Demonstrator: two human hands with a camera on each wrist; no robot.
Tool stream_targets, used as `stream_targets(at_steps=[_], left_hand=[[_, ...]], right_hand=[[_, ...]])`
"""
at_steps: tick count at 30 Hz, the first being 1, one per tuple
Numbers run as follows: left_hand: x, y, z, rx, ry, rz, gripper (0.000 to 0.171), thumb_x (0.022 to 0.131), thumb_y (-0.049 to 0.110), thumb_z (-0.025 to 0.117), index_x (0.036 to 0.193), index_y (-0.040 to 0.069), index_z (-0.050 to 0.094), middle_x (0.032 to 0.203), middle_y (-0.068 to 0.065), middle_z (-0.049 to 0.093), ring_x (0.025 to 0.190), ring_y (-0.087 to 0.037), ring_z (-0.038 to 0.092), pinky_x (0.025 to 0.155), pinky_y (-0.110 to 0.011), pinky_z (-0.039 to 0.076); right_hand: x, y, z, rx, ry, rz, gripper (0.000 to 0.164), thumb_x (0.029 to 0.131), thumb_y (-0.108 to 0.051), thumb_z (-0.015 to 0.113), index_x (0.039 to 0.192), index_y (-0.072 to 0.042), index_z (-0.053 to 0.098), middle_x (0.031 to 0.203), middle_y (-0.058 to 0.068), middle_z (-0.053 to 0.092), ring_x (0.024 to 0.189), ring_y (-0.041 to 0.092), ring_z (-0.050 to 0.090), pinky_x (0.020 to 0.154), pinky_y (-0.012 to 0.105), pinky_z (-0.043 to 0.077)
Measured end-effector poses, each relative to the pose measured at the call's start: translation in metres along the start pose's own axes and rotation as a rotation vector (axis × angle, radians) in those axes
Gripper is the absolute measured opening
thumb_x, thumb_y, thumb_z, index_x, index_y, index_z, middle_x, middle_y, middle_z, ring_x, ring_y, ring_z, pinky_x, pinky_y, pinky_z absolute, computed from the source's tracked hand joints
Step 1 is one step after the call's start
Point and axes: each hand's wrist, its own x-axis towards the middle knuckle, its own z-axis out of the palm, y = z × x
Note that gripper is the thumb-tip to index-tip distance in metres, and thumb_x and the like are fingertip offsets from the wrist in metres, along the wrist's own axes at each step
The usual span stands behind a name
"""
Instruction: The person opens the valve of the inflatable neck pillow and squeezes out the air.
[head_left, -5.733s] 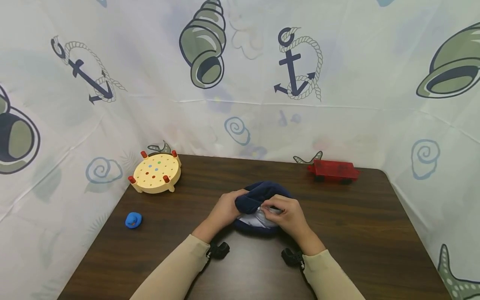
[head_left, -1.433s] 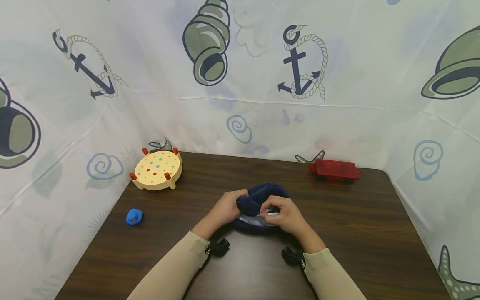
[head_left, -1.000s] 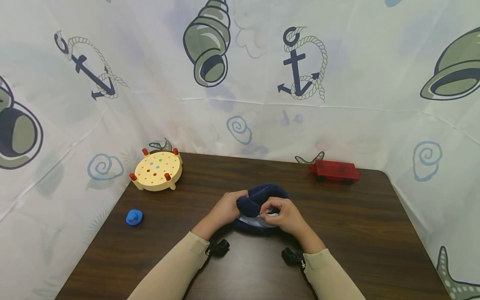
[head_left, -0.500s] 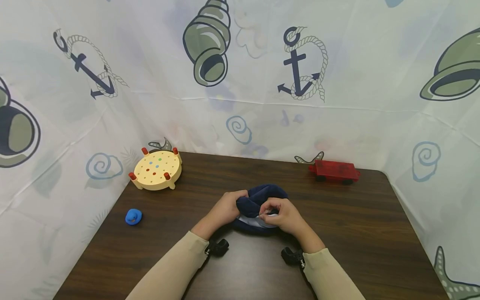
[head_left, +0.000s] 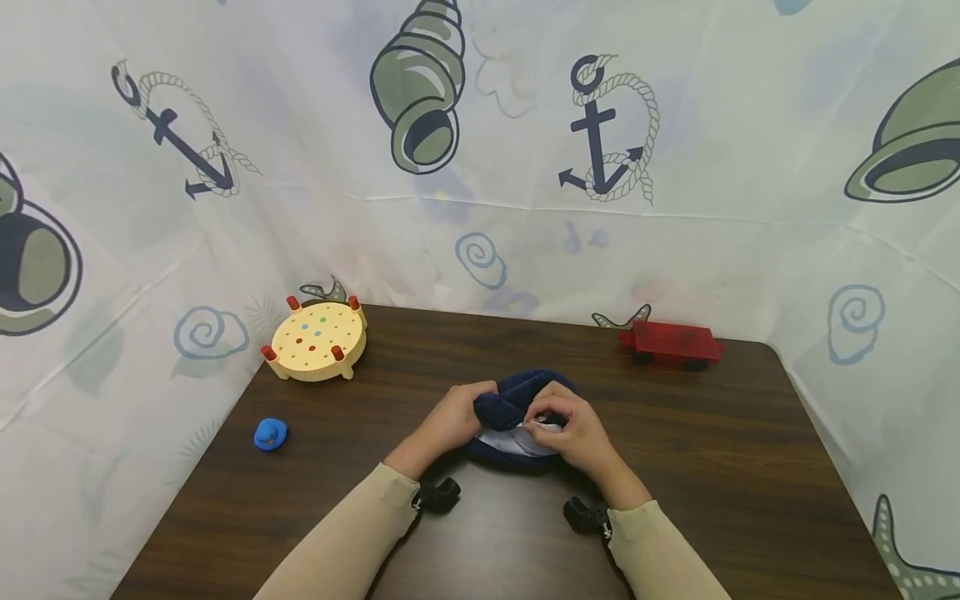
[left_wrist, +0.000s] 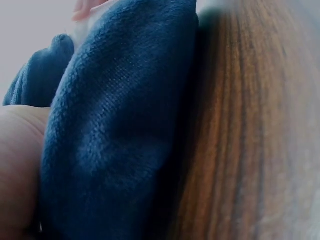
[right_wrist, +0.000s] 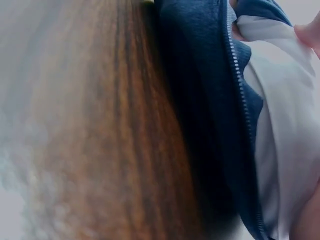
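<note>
A navy plush zippered cover [head_left: 501, 411] sits at the middle of the table, its opening towards me and white inner cloth [head_left: 506, 440] showing inside. My left hand [head_left: 452, 417] grips its left side, the fingers mostly hidden behind the fabric. In the left wrist view, part of that hand [left_wrist: 20, 165] presses against the fuzzy cover [left_wrist: 115, 115]. My right hand [head_left: 573, 429] pinches the white cloth between thumb and forefinger at the opening's right. The right wrist view shows the open zipper [right_wrist: 239, 75] along the navy edge, beside the white cloth [right_wrist: 295, 100].
On the dark wood table [head_left: 712, 467], a round cream pegboard toy [head_left: 318, 342] with red pegs stands at back left. A blue rubber duck [head_left: 270, 434] sits in front of it. A red toy wagon [head_left: 672, 343] is at back right, before a printed curtain [head_left: 517, 125].
My right hand has risen slightly over the last half second, and more white cloth shows below its fingers. My left hand keeps its hold in the same place.
</note>
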Motion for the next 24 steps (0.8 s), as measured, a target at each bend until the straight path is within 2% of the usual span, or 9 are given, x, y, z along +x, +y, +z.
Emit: stream_targets(at_steps=[4,8,10,13,15,16,19,22,24], left_hand=[[0.000,0.001,0.004,0.017,0.002,0.016,0.026,0.091,0.003,0.077,0.088,0.025,0.063,0.081,0.009,0.063,0.077,-0.014,0.058,0.074,-0.030,0.049],[0.002,0.003,0.004,0.057,-0.008,0.062,0.025,0.090,0.003,0.078,0.088,0.021,0.061,0.089,-0.001,0.063,0.083,-0.019,0.058,0.076,-0.033,0.049],[0.002,0.004,0.003,0.055,-0.025,0.080,0.023,0.092,0.005,0.079,0.089,0.019,0.061,0.105,-0.009,0.064,0.099,-0.023,0.061,0.085,-0.037,0.052],[0.002,0.004,0.002,0.023,-0.049,0.104,0.020,0.094,0.005,0.079,0.092,0.018,0.065,0.139,-0.019,0.063,0.133,-0.032,0.061,0.105,-0.048,0.054],[0.002,0.004,0.001,0.000,-0.066,0.102,0.017,0.096,0.005,0.079,0.097,0.018,0.068,0.155,-0.017,0.059,0.146,-0.033,0.056,0.115,-0.051,0.051],[0.002,0.003,0.000,-0.003,-0.066,0.101,0.017,0.095,0.005,0.079,0.100,0.019,0.070,0.155,-0.013,0.062,0.145,-0.030,0.059,0.115,-0.051,0.051],[0.002,0.002,0.000,0.018,-0.067,0.081,0.017,0.095,0.006,0.078,0.098,0.020,0.069,0.122,-0.001,0.077,0.113,-0.020,0.072,0.098,-0.039,0.057],[0.002,0.001,0.000,0.044,-0.052,0.055,0.022,0.093,0.005,0.078,0.091,0.021,0.063,0.089,0.003,0.067,0.082,-0.016,0.063,0.076,-0.030,0.051],[0.001,0.002,0.000,0.040,-0.046,0.043,0.026,0.091,0.004,0.077,0.087,0.022,0.059,0.080,0.005,0.061,0.075,-0.015,0.058,0.070,-0.028,0.046]], right_hand=[[0.001,-0.002,-0.003,-0.080,0.064,-0.056,0.028,0.080,0.007,0.091,0.093,-0.016,0.080,0.118,0.015,0.067,0.111,0.030,0.063,0.096,0.017,0.051],[0.003,-0.003,-0.009,-0.104,0.044,0.017,0.024,0.086,0.000,0.090,0.093,-0.019,0.080,0.127,0.014,0.063,0.112,0.027,0.063,0.094,0.016,0.052],[0.003,-0.001,-0.011,-0.065,0.007,0.091,0.019,0.089,-0.004,0.089,0.094,-0.020,0.079,0.125,0.013,0.063,0.107,0.022,0.064,0.090,0.019,0.055],[0.004,-0.002,-0.012,-0.008,-0.041,0.182,0.014,0.092,-0.007,0.087,0.095,-0.018,0.079,0.123,0.014,0.063,0.102,0.019,0.064,0.088,0.022,0.056],[0.004,-0.001,-0.013,0.018,-0.060,0.214,0.013,0.092,-0.006,0.087,0.095,-0.017,0.079,0.121,0.014,0.063,0.102,0.018,0.064,0.088,0.023,0.056],[0.004,-0.001,-0.013,0.026,-0.066,0.220,0.013,0.092,-0.006,0.087,0.095,-0.016,0.079,0.120,0.013,0.063,0.102,0.018,0.063,0.089,0.023,0.055],[0.003,0.000,-0.011,0.040,-0.073,0.228,0.013,0.092,-0.005,0.087,0.094,-0.016,0.079,0.117,0.012,0.062,0.102,0.018,0.063,0.088,0.023,0.055],[0.003,0.000,-0.009,0.044,-0.068,0.215,0.013,0.092,-0.005,0.087,0.094,-0.015,0.079,0.115,0.013,0.062,0.100,0.020,0.062,0.088,0.022,0.055],[0.003,0.000,-0.008,0.041,-0.062,0.205,0.013,0.091,-0.005,0.087,0.095,-0.015,0.079,0.113,0.013,0.062,0.099,0.021,0.062,0.087,0.022,0.055]])
